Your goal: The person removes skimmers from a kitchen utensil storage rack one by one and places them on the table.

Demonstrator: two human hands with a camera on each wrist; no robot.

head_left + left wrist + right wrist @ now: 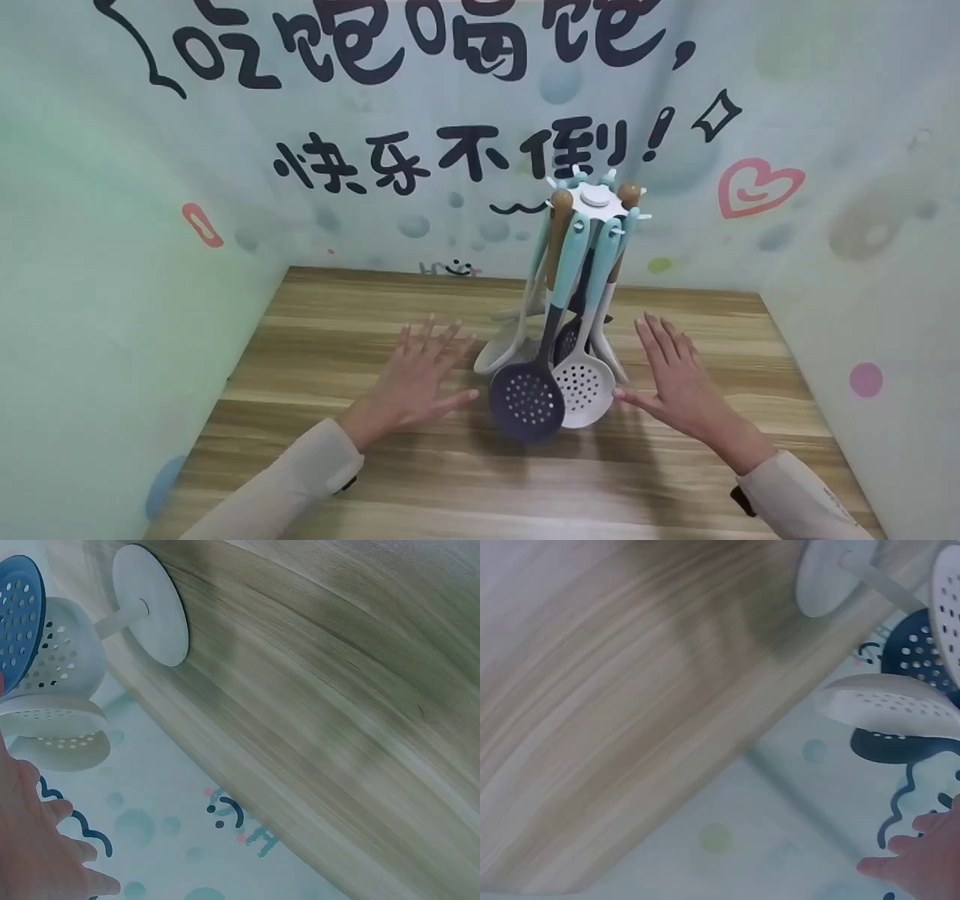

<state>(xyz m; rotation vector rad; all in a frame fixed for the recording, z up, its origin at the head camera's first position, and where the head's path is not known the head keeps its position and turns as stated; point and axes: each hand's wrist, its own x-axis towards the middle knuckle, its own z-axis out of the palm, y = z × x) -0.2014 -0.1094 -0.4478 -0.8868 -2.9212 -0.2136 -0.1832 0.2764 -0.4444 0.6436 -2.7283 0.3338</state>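
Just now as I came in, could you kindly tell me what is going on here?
A person has both hands around an upright white stand hung with kitchen utensils, on a wooden table. The left hand is spread beside a dark perforated skimmer, and the right hand is open near a white perforated skimmer. Neither hand grips anything; whether the thumbs touch the skimmers is hard to tell.

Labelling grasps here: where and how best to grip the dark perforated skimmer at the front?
Probably the turquoise handle, pinched from the front: the dark perforated skimmer hangs from the white rack top, its slim handle facing forward above the wide bowl.
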